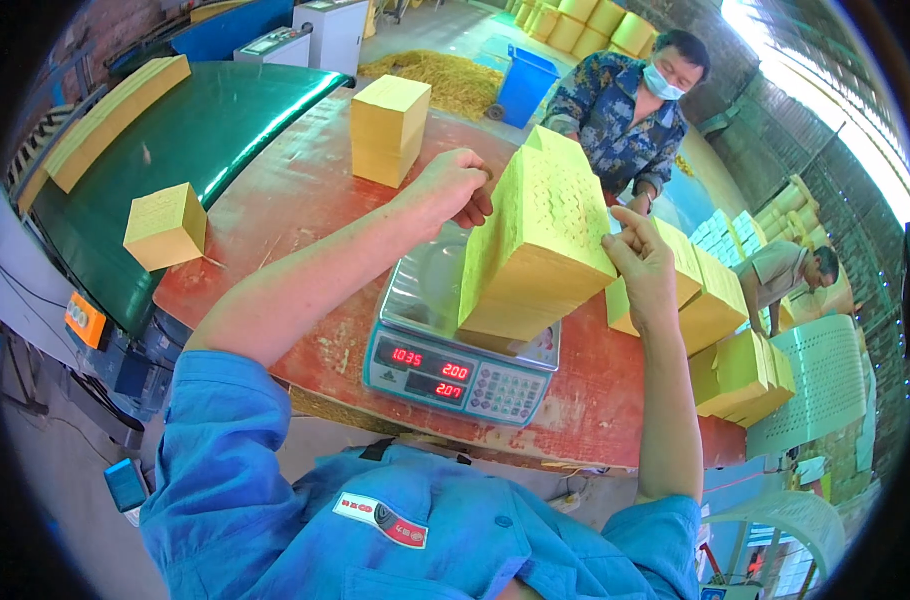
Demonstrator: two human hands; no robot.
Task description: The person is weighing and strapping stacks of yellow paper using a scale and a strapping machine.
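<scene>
A tall stack of yellow paper (535,240), its top covered with small perforations, stands on the metal pan of a digital scale (455,370) in front of me. My left hand (457,188) is at the stack's upper left side, its fingers curled in; whatever they hold, if anything, is hidden. At the stack's right edge is my right hand (643,255), with thumb and index finger apart and the thumb at the paper's edge. Red digits glow on the scale's front panel, beside its keypad.
More paper stacks stand on the red table (305,230): one behind (389,130), several at right (740,375). A small block (165,226) sits by the green conveyor belt (175,130). Across the table stands a masked person (625,120); another person (780,280) bends at right. A blue bin (527,86) stands behind.
</scene>
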